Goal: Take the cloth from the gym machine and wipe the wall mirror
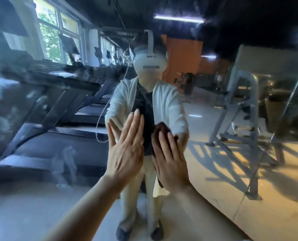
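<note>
The wall mirror (214, 129) fills the view right in front of me and reflects a person in a white jacket. My left hand (125, 150) lies flat on the glass with straight fingers. My right hand (170, 164) presses a dark brown cloth (162, 130) flat against the mirror, fingers straight over it. The cloth sticks out above my fingertips and a little below my palm. Both hands are side by side at chest height of the reflection.
The mirror reflects a row of black treadmills (54, 108) on the left, windows (52, 32) behind them, and a grey metal gym frame (238, 108) on the right. A vertical seam in the mirror panels (273, 133) runs at the right. Pale floor lies below.
</note>
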A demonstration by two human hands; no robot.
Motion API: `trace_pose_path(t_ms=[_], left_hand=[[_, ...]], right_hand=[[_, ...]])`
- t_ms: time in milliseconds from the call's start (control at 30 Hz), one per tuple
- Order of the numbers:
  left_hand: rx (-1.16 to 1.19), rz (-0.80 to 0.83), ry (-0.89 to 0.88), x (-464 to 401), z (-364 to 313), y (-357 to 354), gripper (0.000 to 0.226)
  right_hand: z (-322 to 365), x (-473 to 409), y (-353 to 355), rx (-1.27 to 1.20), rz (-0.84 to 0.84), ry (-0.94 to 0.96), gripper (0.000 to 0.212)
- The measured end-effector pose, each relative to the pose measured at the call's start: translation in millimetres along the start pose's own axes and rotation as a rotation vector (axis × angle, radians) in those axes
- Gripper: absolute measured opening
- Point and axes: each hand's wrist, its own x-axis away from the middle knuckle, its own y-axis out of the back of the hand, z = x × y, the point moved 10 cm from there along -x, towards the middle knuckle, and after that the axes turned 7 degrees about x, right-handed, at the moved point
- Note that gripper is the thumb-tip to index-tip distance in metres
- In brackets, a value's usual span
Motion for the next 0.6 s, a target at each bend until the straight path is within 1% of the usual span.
trace_pose_path(t_ms=[67, 100, 133, 167, 233, 267, 300, 333, 400, 433, 500, 533, 567, 600], left_hand=[[-0.055, -0.005, -0.029, 1, 0, 0, 0.070], [-0.073, -0.015, -0.038, 1, 0, 1, 0.069], [-0.080, -0.027, -0.043, 1, 0, 2, 0.068], [-0.084, -0.039, -0.041, 1, -1, 2, 0.067], [-0.080, -0.062, -0.033, 1, -3, 3, 0.066], [-0.080, -0.063, -0.029, 1, -3, 3, 0.066], [-0.085, -0.062, -0.033, 1, -4, 3, 0.066], [-0.092, -0.061, -0.043, 1, -4, 3, 0.066], [-0.102, -0.052, -0.066, 1, -2, 4, 0.070], [-0.105, -0.045, -0.076, 0, -1, 5, 0.072], [-0.107, -0.035, -0.086, 0, 1, 5, 0.074], [-0.105, -0.033, -0.086, 0, 1, 5, 0.075], [-0.103, -0.032, -0.081, 0, 0, 5, 0.076], [-0.104, -0.031, -0.074, 0, 0, 4, 0.077]], right_hand=[[2, 29, -7, 0.042, 0.029, 0.143, 0.058], [-5, 23, -5, 0.056, 0.028, 0.163, 0.056], [-16, 6, 2, 0.059, 0.007, 0.127, 0.055], [-30, -20, 15, 0.052, -0.048, 0.039, 0.054], [-63, -77, 40, -0.003, -0.168, -0.227, 0.052], [-72, -98, 47, -0.050, -0.207, -0.330, 0.052], [-72, -112, 51, -0.081, -0.234, -0.377, 0.051], [-65, -115, 52, -0.087, -0.255, -0.358, 0.051], [-36, -87, 39, -0.056, -0.229, -0.197, 0.052], [-20, -59, 25, -0.037, -0.175, -0.087, 0.057], [0, 5, 0, 0.042, -0.050, 0.119, 0.073], [0, 25, -7, 0.089, -0.012, 0.200, 0.077], [-5, 29, -8, 0.116, -0.004, 0.252, 0.077], [-13, 20, -4, 0.127, -0.016, 0.260, 0.074]])
